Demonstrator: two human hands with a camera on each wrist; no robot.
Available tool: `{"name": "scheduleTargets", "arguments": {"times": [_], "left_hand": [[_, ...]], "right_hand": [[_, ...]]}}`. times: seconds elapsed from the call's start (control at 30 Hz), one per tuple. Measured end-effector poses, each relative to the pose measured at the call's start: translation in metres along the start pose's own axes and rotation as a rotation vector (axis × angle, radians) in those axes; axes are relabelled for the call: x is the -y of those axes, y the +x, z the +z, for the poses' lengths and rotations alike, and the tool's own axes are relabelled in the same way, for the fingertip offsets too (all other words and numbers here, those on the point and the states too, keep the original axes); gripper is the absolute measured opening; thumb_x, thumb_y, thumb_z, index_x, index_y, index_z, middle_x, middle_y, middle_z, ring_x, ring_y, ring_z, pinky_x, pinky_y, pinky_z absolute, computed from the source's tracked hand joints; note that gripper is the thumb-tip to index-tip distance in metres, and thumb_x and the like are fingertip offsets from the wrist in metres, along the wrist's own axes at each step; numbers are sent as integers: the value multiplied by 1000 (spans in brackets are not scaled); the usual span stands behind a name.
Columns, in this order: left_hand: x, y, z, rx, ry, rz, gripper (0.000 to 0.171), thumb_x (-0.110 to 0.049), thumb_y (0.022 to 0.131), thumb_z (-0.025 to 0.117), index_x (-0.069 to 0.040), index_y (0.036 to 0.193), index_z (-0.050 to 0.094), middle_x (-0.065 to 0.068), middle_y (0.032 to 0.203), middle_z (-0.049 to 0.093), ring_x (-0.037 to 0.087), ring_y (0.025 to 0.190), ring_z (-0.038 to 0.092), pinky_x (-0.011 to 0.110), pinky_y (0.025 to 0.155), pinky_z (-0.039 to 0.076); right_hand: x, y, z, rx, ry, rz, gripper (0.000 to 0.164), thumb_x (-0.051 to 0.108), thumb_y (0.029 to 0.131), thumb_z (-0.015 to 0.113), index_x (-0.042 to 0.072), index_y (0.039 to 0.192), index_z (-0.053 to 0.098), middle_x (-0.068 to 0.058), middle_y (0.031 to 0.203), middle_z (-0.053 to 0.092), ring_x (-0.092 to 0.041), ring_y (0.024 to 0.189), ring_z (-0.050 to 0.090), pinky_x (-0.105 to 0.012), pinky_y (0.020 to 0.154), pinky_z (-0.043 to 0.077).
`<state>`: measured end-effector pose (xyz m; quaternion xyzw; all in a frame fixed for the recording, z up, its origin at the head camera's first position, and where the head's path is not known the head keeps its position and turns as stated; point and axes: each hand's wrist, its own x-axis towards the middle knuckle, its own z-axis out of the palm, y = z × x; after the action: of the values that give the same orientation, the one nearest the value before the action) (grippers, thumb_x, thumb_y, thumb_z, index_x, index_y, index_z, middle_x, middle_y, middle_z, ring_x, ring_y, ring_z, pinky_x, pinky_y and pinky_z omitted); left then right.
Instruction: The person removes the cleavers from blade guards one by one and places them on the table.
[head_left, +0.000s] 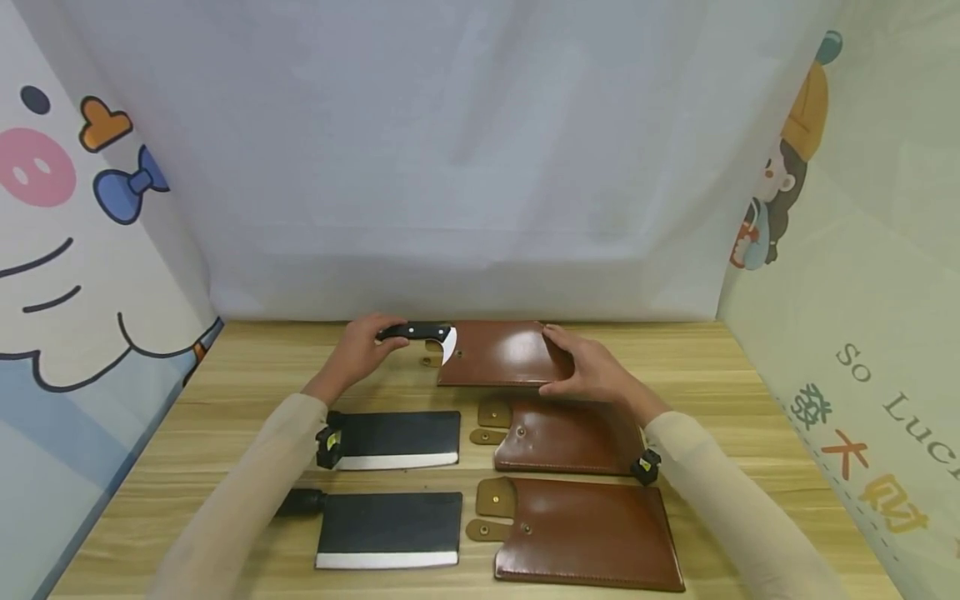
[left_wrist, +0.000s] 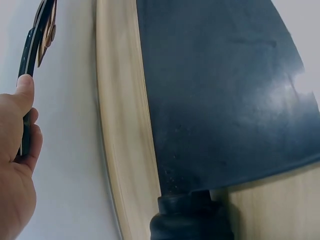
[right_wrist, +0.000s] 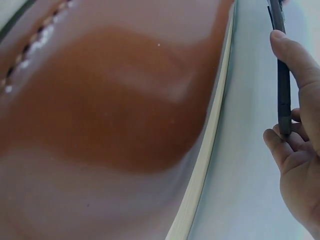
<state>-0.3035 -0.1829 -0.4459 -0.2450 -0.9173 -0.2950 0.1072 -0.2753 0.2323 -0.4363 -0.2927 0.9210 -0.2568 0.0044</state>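
Note:
At the back of the table, my left hand [head_left: 360,350] pinches the black riveted handle of a cleaver [head_left: 420,331]. Most of its blade sits inside a brown leather sheath [head_left: 495,354]; only a curved bright part at the heel shows. My right hand [head_left: 596,371] grips the far right end of that sheath, thumb on the near edge and fingers at the far edge. The left wrist view shows the handle upright between thumb and fingers of the left hand [left_wrist: 17,135]. Edge-on in the right wrist view, the sheath [right_wrist: 284,95] lies between the right thumb and fingers.
Two dark-bladed cleavers, a middle one [head_left: 397,437] and a near one [head_left: 390,529], lie left of centre under the left arm. Beside them on the right are two more sheaths, the middle one [head_left: 570,437] and the near one [head_left: 585,533], their straps undone. A white backdrop [head_left: 465,167] stands behind.

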Motion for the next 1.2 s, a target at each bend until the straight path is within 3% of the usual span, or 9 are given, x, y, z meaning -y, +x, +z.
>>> {"name": "scheduleTargets", "arguments": {"times": [0.33, 0.8, 1.2], "left_hand": [[0, -4, -1, -37, 32, 59, 39, -17, 92, 77, 1, 125, 71, 21, 116, 72, 39, 105, 68, 56, 91, 53], [-1, -7, -1, 17, 64, 11, 39, -22, 92, 78, -1, 124, 72, 19, 114, 74, 38, 103, 68, 55, 91, 53], [-1, -9, -2, 22, 57, 27, 38, -20, 91, 79, -1, 124, 73, 18, 111, 74, 36, 100, 69, 55, 87, 52]], "right_hand": [[2, -1, 2, -5, 2, -20, 105, 42, 77, 90, -2, 156, 37, -26, 159, 38, -46, 142, 42, -57, 114, 38], [2, -3, 3, 14, 7, -16, 104, 40, 77, 91, -1, 156, 37, -28, 159, 36, -46, 142, 42, -57, 115, 37], [3, -3, 3, 44, 18, -9, 104, 40, 79, 89, -1, 157, 35, -27, 160, 35, -45, 144, 40, -57, 116, 35]]}}
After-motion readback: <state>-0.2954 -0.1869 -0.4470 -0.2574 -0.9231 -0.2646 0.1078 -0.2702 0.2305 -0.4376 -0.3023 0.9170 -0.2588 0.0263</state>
